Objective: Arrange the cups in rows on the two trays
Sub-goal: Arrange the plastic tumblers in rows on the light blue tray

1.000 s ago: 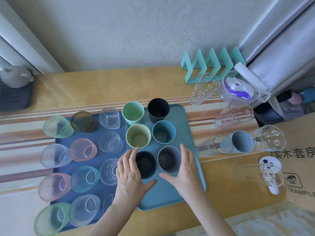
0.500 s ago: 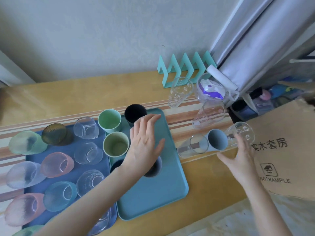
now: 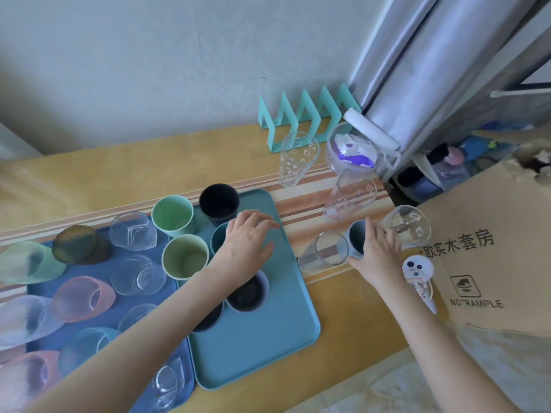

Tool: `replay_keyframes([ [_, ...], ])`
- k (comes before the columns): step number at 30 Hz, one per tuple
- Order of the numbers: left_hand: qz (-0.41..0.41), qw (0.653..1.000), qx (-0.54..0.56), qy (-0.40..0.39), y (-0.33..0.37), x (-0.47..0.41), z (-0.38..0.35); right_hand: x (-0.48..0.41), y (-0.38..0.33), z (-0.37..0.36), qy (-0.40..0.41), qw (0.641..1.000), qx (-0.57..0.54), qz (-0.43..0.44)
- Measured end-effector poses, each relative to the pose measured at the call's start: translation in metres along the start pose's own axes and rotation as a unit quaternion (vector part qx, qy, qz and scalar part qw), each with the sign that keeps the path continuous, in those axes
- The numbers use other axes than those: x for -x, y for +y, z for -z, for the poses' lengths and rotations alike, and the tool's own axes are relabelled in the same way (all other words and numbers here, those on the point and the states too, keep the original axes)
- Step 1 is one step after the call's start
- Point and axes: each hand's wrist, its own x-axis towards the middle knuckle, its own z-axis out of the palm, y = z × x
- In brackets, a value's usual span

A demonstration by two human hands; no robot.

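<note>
Two trays lie side by side: a dark blue tray (image 3: 167,245) on the left with several glass and tinted cups, and a teal tray (image 3: 268,338) with green, black, teal and grey cups in rows. My left hand (image 3: 247,245) hovers open above the teal tray, covering part of a teal cup (image 3: 217,238). To the right of the trays my right hand (image 3: 377,251) closes around a grey-blue cup (image 3: 356,238) lying on its side on the table, between a clear glass (image 3: 325,253) and another clear glass (image 3: 407,225).
More clear glasses (image 3: 296,158) and a clear jug (image 3: 351,150) lie at the back right beside a turquoise rack (image 3: 301,120). A cardboard box (image 3: 489,263) borders the table on the right. A white bottle (image 3: 420,278) lies near my right wrist.
Both hands left the dark cups at the front of the teal tray. My right hand reached right and took hold of the grey-blue cup; my left hand lifted above the tray. The camera swung right.
</note>
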Motion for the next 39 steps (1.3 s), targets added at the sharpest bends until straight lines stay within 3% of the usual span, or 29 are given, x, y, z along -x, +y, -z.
replay_keyframes([
  [5,0.025,0.997,0.014,-0.067,0.001,0.002,0.001,-0.004,-0.001,-0.003,0.011,0.999,0.049,0.009],
  [10,-0.036,0.986,0.043,-0.156,0.038,-0.008,-0.006,0.001,-0.001,-0.003,0.042,0.996,0.069,0.035],
  [16,-0.061,0.97,0.039,-0.232,0.071,-0.037,-0.034,0.048,0.005,0.007,0.12,0.991,-0.055,0.024],
  [21,-0.066,0.969,0.026,-0.237,0.074,-0.05,-0.042,0.119,0.003,0.007,0.118,0.972,-0.202,-0.012],
  [26,-0.066,0.968,0.033,-0.241,0.071,-0.054,-0.037,0.18,-0.033,-0.007,0.14,0.967,-0.207,0.054],
  [33,-0.122,0.965,0.041,-0.228,0.087,-0.034,0.02,0.22,-0.121,-0.029,0.062,0.948,-0.261,0.17],
  [39,-0.166,0.936,-0.014,-0.311,0.078,0.007,0.04,0.222,-0.176,-0.052,-0.021,0.95,-0.179,0.255],
])
